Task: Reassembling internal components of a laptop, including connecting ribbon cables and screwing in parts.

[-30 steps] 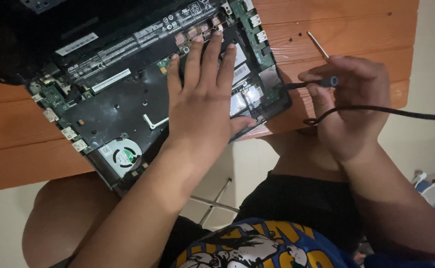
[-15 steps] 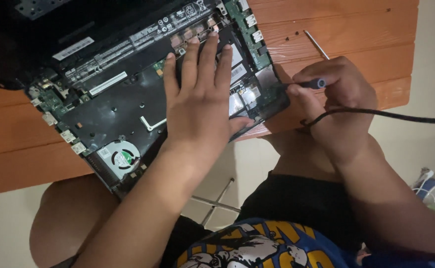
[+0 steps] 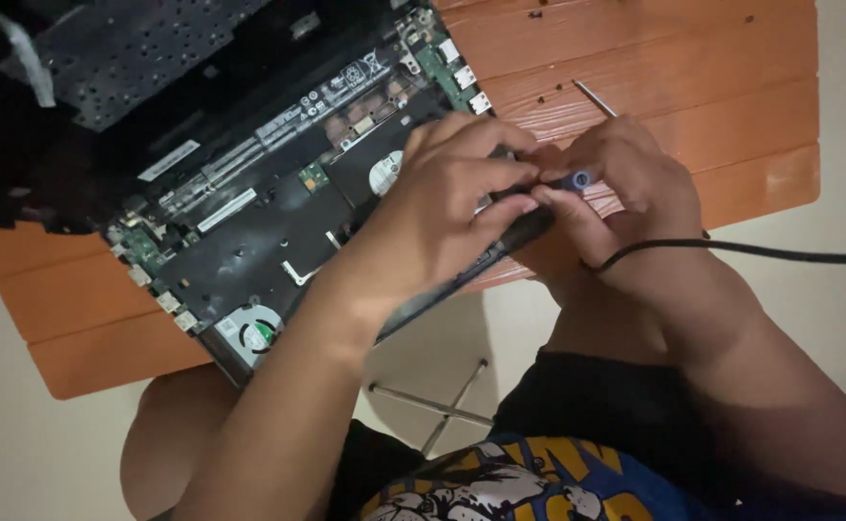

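Note:
An opened black laptop (image 3: 249,232) lies on an orange wooden table (image 3: 693,87), its circuit board, round fan (image 3: 255,334) and connectors exposed. My left hand (image 3: 452,198) is curled over the laptop's right end, its fingertips pinching the dark body of a corded tool (image 3: 531,226). My right hand (image 3: 635,183) meets it at the table's near edge and grips the same tool by its blue collar (image 3: 577,178). The tool's black cable (image 3: 780,251) runs off to the right over my right wrist. The tool's tip is hidden behind my fingers.
A thin metal rod (image 3: 597,97) lies on the table just beyond my right hand. A perforated black cover panel (image 3: 143,58) stands up at the laptop's far left. Metal table struts (image 3: 442,405) cross below the table edge, above my legs.
My left hand has lifted off the board, where it lay flat, and curled right onto the tool. My right hand has shifted left to meet it. The view has moved in closer.

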